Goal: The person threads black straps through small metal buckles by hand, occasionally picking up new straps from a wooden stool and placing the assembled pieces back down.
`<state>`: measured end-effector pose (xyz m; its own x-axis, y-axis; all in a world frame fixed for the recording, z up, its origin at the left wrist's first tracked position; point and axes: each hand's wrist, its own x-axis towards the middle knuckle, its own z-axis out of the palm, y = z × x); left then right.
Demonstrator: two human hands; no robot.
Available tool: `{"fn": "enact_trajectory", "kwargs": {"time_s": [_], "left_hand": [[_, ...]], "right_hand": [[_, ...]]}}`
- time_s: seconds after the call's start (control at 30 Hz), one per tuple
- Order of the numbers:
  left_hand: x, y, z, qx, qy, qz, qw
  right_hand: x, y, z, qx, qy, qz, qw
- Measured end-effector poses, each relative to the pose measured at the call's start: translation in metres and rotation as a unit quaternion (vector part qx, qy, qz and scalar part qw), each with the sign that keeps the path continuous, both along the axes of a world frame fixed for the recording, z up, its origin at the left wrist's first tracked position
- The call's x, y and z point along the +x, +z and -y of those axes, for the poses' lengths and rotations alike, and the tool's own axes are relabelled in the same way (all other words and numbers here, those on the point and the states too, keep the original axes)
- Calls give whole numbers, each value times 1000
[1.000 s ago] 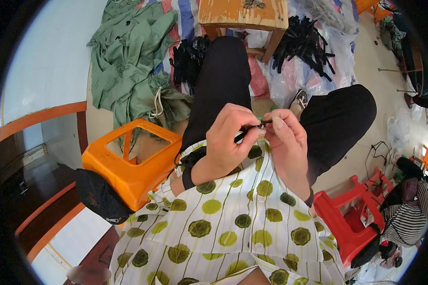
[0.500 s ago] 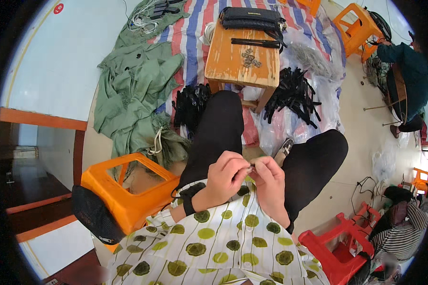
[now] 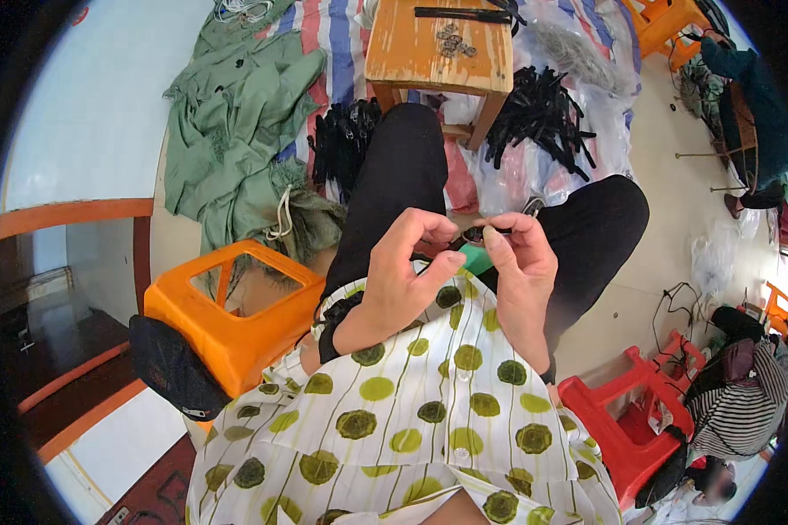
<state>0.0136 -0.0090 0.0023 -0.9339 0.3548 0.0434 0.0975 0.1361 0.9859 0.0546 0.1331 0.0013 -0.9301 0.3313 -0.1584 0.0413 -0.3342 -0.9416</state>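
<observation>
Both my hands are over my lap, close together. Between the thumb and fingers of my right hand (image 3: 524, 262) is a small black strap piece (image 3: 475, 234), mostly hidden by the fingertips. My left hand (image 3: 411, 262) is beside it, its fingers bent and its thumb apart from them, with nothing visible between. A small green piece (image 3: 474, 260) shows below the black one; whether it is held or lies on my lap I cannot tell. Beyond my knees, a worn wooden stool (image 3: 403, 66) bears several metal rings (image 3: 453, 41) and black straps (image 3: 462, 14).
Black strap piles (image 3: 541, 118) lie on both sides of the wooden stool, over a striped sheet (image 3: 322, 35). Green cloth (image 3: 228, 131) spreads at the left. An orange stool (image 3: 223, 306) with a black cap (image 3: 173, 367) stands left of me, a red stool (image 3: 617, 385) right. Another person (image 3: 753, 96) sits at far right.
The view has tilted down, so things sit higher in the picture. My hands, earlier pinched together at the fingertips, have come slightly apart, and the green piece now shows more clearly.
</observation>
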Motion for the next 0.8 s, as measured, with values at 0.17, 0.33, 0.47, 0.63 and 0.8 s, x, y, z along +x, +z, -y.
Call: {"fn": "enact_trajectory", "kwargs": {"time_s": [0.17,0.33,0.47,0.63,0.8], "left_hand": [[0,6,2,-120,-67,43,990],[-3,-6,5,77,-86,184,976],[-9,-1,4,106,-101,202,968],[-6,1,6,129,-90,186,970],[-4,-1,4,143,-96,175,970]], "right_hand": [[4,0,4,32,5,-19,999],[4,-3,2,45,41,-60,996],[0,4,-1,80,49,-50,994],[1,-14,-2,-140,88,40,985],[3,-18,1,-254,101,88,958]]}}
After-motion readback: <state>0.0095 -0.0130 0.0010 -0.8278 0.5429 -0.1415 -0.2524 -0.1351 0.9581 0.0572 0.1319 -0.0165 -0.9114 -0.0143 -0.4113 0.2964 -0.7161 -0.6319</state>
